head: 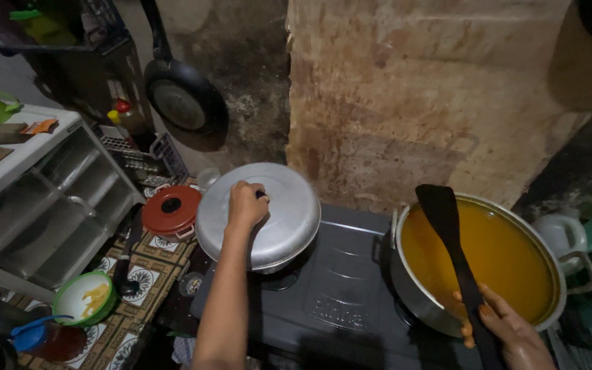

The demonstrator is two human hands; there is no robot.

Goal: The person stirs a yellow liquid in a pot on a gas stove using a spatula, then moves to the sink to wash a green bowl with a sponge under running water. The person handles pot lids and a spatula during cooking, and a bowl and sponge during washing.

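Observation:
My left hand (244, 205) grips the knob of a round metal lid (289, 212), holding it tilted over the left burner of a dark stove (340, 288). My right hand (508, 329) holds the handle of a black spatula (450, 240), whose blade rises above a large metal pot (405, 288) on the right burner. The pot is full of orange-yellow liquid (501, 257).
A red-lidded pot (171, 212) sits left of the stove on a patterned cloth. A green bowl (85, 298) and a blue-capped container (39, 337) lie at the lower left. A black pan (185, 103) hangs on the wall above. White drawers (42, 205) stand at left.

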